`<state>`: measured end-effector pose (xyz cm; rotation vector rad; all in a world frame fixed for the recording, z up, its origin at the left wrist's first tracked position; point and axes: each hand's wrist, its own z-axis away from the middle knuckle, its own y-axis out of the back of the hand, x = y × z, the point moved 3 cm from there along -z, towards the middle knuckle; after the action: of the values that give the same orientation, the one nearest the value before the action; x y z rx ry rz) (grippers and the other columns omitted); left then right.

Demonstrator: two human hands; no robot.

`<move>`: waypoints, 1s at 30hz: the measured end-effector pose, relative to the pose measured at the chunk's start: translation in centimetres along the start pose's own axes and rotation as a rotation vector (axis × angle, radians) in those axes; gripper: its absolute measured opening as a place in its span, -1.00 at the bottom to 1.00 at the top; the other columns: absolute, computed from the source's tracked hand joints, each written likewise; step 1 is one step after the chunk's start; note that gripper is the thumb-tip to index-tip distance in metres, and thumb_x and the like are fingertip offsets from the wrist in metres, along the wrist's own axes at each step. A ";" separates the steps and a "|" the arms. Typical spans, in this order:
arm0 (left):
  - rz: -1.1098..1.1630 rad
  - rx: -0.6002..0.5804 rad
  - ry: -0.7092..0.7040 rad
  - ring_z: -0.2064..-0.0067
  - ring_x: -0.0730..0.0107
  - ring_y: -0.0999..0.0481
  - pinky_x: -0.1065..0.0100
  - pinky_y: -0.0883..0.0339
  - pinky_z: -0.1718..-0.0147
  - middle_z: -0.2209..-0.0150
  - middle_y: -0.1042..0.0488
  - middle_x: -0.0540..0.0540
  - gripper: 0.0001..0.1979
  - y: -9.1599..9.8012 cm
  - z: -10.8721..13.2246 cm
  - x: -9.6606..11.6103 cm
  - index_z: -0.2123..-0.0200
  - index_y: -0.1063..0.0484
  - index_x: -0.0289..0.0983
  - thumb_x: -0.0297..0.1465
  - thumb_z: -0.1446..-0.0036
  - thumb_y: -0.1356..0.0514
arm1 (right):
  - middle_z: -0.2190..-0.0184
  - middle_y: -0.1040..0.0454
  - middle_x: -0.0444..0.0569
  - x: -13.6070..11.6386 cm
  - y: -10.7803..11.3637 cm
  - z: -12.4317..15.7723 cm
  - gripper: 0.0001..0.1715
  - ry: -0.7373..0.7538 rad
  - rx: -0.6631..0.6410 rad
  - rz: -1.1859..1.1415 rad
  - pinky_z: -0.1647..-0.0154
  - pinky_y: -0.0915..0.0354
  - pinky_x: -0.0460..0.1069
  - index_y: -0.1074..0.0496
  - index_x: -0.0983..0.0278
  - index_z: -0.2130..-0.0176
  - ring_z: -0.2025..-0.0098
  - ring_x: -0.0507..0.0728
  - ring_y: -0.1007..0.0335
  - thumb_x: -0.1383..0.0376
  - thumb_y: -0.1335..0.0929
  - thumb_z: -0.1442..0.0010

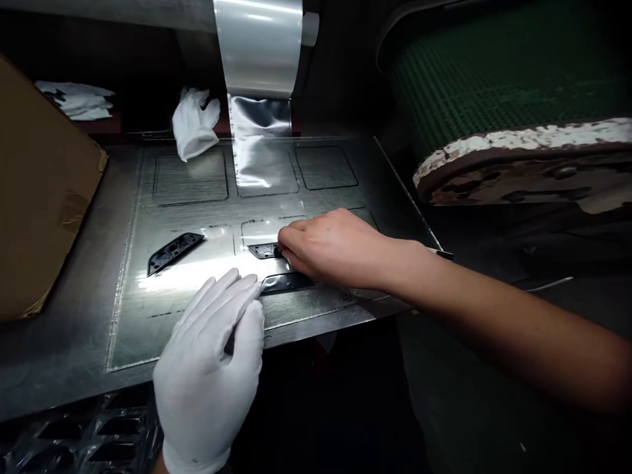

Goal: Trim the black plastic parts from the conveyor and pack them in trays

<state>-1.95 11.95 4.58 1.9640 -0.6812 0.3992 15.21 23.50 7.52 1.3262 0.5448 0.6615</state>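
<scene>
My left hand (pixel 212 368), in a white glove, is stretched out with its fingers together over the front of the metal sheet. Its fingertips are at the left end of a glossy black strip (pixel 286 283). My bare right hand (pixel 328 247) has its fingers curled closed at the right end of a black plastic trim piece (pixel 264 251), whose studded underside faces up. Those fingers hide the piece's right end. To the left, a similar trim piece (pixel 175 252) lies on the sheet, also with its underside up.
A clear film roll (pixel 259 46) hangs at the back, its film reaching the sheet (pixel 197 214). White gloves (pixel 195 125) lie behind. A cardboard box (pixel 44 197) stands left, a green machine part (pixel 503 85) overhangs right. A tray (pixel 89 434) with black pieces is at lower left.
</scene>
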 end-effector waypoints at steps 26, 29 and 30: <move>-0.175 -0.241 -0.084 -0.50 -0.06 -0.14 -0.08 -0.30 -0.36 -0.38 -0.38 -0.17 -0.69 0.0 -5.3 -1.9 -0.07 -0.57 -0.21 -0.28 -0.34 -0.20 | -0.06 -0.60 0.00 4.5 -2.7 12.5 -0.63 -0.326 0.457 -0.448 -0.04 -0.41 0.10 -0.42 0.17 -0.19 -0.05 0.23 -0.57 0.15 -0.25 -0.50; -0.263 -0.308 -0.206 -0.40 -0.17 -0.28 -0.13 -0.38 -0.25 -0.26 -0.48 -0.21 -0.79 -0.7 -5.6 -1.7 0.09 -0.59 -0.23 -0.35 -0.34 -0.16 | -0.10 -0.59 0.08 2.2 -1.3 10.0 -0.57 -0.129 0.396 -0.377 -0.12 -0.38 0.11 -0.44 0.29 -0.23 -0.11 0.25 -0.52 0.27 -0.26 -0.47; -0.284 -0.311 -0.237 -0.36 -0.18 -0.32 -0.16 -0.37 -0.23 -0.23 -0.50 -0.21 -0.79 -0.9 -5.5 -1.5 0.11 -0.58 -0.23 -0.38 -0.34 -0.15 | -0.06 -0.61 0.08 1.5 -0.9 9.1 -0.58 -0.090 0.381 -0.332 -0.08 -0.38 0.11 -0.46 0.30 -0.23 -0.08 0.25 -0.52 0.29 -0.27 -0.46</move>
<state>-2.57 17.58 5.72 1.7883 -0.5621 -0.1101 22.73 18.15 8.16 1.5640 0.8241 0.2276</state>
